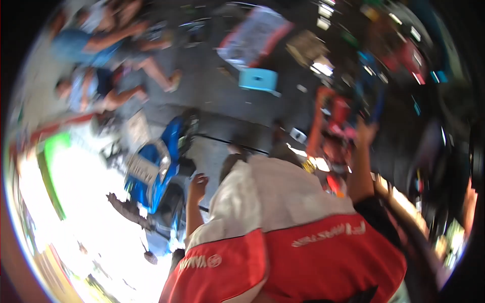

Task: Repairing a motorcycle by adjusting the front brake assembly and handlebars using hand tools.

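My left hand [198, 185] hangs beside my body, its fingers loosely bent and apart, with nothing visible in them. Nearest to it is a blue motorcycle [171, 139], which carries a pale plate [142, 168] and has a dark wheel below. My right hand [366, 132] reaches forward on the right, beside a blurred red and orange object [337, 113] whose kind I cannot make out. Motion smears the right fingers, so whether they touch or hold anything does not show. A red and white shirt [313, 242] covers my front.
A light blue plastic stool [258, 80] stands on the dark floor ahead, near a red-edged pale sheet [255, 36] and a brown cardboard piece [307, 47]. Two people [88, 48] sit low at the far left. Strong daylight floods the lower left; blurred clutter fills the right.
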Motion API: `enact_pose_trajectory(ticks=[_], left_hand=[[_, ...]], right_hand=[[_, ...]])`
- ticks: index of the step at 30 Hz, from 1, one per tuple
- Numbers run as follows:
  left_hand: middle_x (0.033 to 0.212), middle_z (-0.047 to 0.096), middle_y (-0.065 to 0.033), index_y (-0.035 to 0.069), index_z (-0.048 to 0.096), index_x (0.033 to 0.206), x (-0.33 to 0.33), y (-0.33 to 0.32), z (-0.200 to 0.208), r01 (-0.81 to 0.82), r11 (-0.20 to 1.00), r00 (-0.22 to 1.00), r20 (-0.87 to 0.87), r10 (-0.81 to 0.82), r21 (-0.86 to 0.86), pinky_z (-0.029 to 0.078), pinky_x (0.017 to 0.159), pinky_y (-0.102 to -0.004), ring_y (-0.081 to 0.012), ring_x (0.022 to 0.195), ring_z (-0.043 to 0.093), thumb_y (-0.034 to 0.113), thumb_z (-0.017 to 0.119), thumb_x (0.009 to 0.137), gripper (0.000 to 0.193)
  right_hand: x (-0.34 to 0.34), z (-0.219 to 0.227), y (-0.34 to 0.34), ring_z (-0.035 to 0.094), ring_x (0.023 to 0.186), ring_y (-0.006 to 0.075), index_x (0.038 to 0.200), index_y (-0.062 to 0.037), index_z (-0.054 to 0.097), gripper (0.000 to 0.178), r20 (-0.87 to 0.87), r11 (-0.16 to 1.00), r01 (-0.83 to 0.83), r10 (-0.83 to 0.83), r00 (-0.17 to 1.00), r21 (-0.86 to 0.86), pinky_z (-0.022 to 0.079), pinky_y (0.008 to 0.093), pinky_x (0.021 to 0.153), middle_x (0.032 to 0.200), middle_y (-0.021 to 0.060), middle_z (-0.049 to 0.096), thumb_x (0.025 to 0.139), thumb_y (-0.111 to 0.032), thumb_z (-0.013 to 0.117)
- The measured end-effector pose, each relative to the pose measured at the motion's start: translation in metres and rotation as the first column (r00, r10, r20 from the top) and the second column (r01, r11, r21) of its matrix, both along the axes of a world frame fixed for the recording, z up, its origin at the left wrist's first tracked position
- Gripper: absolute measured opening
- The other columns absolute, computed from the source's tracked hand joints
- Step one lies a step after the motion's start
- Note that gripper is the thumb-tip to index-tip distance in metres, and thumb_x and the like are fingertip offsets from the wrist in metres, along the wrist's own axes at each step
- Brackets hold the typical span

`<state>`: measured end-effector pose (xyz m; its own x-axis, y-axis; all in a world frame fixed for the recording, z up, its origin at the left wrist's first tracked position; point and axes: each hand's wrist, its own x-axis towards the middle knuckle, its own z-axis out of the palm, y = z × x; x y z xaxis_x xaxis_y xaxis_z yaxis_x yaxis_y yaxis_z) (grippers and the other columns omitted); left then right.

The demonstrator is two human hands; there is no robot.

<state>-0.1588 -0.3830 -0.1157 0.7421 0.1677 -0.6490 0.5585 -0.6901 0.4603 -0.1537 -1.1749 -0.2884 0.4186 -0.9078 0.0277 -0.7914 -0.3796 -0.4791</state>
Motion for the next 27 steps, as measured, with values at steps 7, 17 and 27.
enact_pose_trajectory(ticks=[7,17,27], left_hand=[[0.123,0.069,-0.0175,0.007,0.064,0.126,-0.013,0.001,0.024,-0.069,0.98,0.994,0.091,0.053,0.185,0.053,0.093,-0.045,-0.0378,0.108,0.069,0.044,0.072,0.091,0.052],[0.142,0.051,-0.0168,0.011,0.055,0.136,-0.117,0.08,0.036,-0.684,0.623,0.682,0.637,0.359,0.38,0.039,0.108,-0.0487,-0.0367,0.132,0.05,0.029,0.073,0.085,0.057],[0.109,0.07,-0.0256,0.006,0.058,0.135,-0.242,0.313,0.06,-0.822,0.489,0.569,0.43,0.701,0.291,0.05,0.093,-0.0508,-0.0438,0.109,0.065,0.055,0.068,0.088,0.069]], right_hand=[[0.005,0.096,-0.005,0.065,0.106,0.0487,0.131,0.001,0.059,0.085,-0.018,0.939,0.055,-0.065,0.998,-0.338,0.052,0.0581,0.092,0.119,0.0256,0.067,0.08,-0.065,0.075],[0.159,0.169,0.099,0.06,0.11,0.0483,0.125,-0.001,0.062,0.056,-0.09,0.475,-0.361,0.502,0.86,-0.803,0.049,0.0611,0.091,0.119,0.025,0.063,0.096,-0.048,0.065],[0.183,0.221,0.381,0.058,0.113,0.0418,0.119,0.0009,0.066,0.037,0.017,0.203,-0.805,0.972,0.234,-0.557,0.044,0.0525,0.101,0.119,0.0225,0.064,0.099,-0.03,0.063]])
